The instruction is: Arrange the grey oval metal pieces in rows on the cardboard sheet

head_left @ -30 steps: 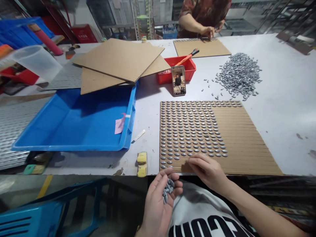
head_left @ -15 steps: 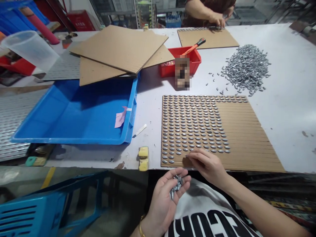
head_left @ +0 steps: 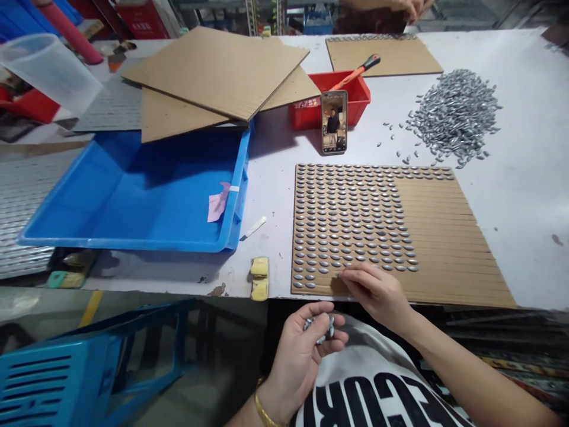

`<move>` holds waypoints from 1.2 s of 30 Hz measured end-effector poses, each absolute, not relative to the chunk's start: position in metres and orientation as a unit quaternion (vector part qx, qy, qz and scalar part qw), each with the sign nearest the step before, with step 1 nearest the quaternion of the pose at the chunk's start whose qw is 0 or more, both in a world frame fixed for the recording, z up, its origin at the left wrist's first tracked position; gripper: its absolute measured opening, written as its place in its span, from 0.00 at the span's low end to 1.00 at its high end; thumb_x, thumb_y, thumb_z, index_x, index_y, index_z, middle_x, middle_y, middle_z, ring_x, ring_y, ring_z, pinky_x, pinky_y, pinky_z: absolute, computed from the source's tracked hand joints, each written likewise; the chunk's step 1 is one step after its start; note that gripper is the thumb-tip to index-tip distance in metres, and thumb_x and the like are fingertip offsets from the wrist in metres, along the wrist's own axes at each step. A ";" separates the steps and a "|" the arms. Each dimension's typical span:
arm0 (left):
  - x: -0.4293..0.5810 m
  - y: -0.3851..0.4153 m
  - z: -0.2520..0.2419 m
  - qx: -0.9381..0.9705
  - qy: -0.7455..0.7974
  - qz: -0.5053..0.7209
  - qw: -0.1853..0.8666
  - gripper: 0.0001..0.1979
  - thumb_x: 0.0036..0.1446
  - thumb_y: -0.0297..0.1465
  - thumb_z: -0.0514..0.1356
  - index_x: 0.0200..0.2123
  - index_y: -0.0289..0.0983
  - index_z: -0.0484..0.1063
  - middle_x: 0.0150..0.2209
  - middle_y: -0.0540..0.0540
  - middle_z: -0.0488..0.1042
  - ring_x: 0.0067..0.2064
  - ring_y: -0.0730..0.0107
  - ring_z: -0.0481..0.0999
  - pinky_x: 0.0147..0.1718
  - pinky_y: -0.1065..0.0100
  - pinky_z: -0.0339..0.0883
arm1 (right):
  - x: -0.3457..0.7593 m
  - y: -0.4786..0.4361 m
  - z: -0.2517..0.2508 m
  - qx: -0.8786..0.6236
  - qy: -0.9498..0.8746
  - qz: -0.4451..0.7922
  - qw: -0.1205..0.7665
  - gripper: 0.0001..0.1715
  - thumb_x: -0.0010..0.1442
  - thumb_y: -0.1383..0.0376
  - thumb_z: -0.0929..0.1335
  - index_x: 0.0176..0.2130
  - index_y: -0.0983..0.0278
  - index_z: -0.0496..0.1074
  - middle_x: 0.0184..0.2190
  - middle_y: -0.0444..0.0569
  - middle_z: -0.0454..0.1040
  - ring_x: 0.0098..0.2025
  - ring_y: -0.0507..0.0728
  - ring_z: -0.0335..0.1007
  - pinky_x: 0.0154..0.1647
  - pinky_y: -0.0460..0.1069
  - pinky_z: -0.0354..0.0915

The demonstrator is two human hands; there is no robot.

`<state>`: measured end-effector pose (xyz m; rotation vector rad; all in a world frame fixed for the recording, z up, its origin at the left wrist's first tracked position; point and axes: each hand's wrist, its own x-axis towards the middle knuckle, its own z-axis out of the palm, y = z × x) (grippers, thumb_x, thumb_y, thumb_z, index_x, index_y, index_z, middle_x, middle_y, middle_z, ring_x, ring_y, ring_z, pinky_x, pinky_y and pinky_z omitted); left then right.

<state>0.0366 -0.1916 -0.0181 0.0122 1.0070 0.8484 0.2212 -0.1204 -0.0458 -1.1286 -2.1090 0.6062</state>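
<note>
L hand [head_left: 302,356] curled round a few silver oval studs [head_left: 318,324], just off the worktop [head_left: 528,178] edge — R hand [head_left: 373,293] fingers bunched on grooved cardboard sheet [head_left: 457,249], right by lowest stud rows [head_left: 351,225] — can't tell if pinching anything. Heap of studs [head_left: 456,115] well past R hand.

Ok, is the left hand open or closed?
Mostly closed: the left hand curls around a small bunch of seed-shaped silver pieces.

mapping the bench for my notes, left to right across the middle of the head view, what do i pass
blue plastic tray, small white strip, cardboard sheet with rows of silver pellets
</note>
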 end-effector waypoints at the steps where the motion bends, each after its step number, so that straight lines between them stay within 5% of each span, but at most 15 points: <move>1: 0.037 -0.192 -0.019 0.007 0.468 0.394 0.791 0.15 0.52 0.33 0.65 0.41 0.31 0.70 0.32 0.41 0.77 0.28 0.71 0.76 0.27 0.72 0.67 | 0.221 -0.120 -0.047 -0.428 -0.810 0.228 0.330 0.10 0.62 0.72 0.63 0.41 0.61 0.71 0.37 0.50 0.74 0.38 0.52 0.72 0.38 0.47 0.71; 12: 0.040 -0.192 -0.027 0.026 0.462 0.406 0.788 0.12 0.52 0.34 0.64 0.37 0.31 0.74 0.24 0.48 0.69 0.22 0.79 0.66 0.19 0.75 0.54 | 0.214 -0.120 -0.053 -0.442 -0.844 0.123 0.278 0.12 0.61 0.73 0.63 0.42 0.62 0.72 0.38 0.51 0.74 0.38 0.53 0.72 0.38 0.47 0.70; 21: 0.042 -0.189 -0.024 0.008 0.447 0.408 0.796 0.17 0.51 0.30 0.64 0.45 0.30 0.74 0.31 0.43 0.73 0.29 0.74 0.70 0.27 0.71 0.62 | 0.216 -0.117 -0.050 -0.443 -0.851 0.133 0.250 0.13 0.63 0.73 0.61 0.42 0.63 0.72 0.37 0.51 0.73 0.37 0.52 0.71 0.35 0.46 0.69; 36: 0.048 -0.183 -0.020 0.015 0.464 0.444 0.766 0.11 0.51 0.29 0.65 0.39 0.31 0.73 0.31 0.45 0.73 0.30 0.76 0.70 0.29 0.73 0.65 | 0.215 -0.121 -0.043 -0.451 -0.809 0.229 0.299 0.12 0.63 0.71 0.61 0.43 0.62 0.71 0.38 0.51 0.72 0.38 0.53 0.70 0.37 0.46 0.68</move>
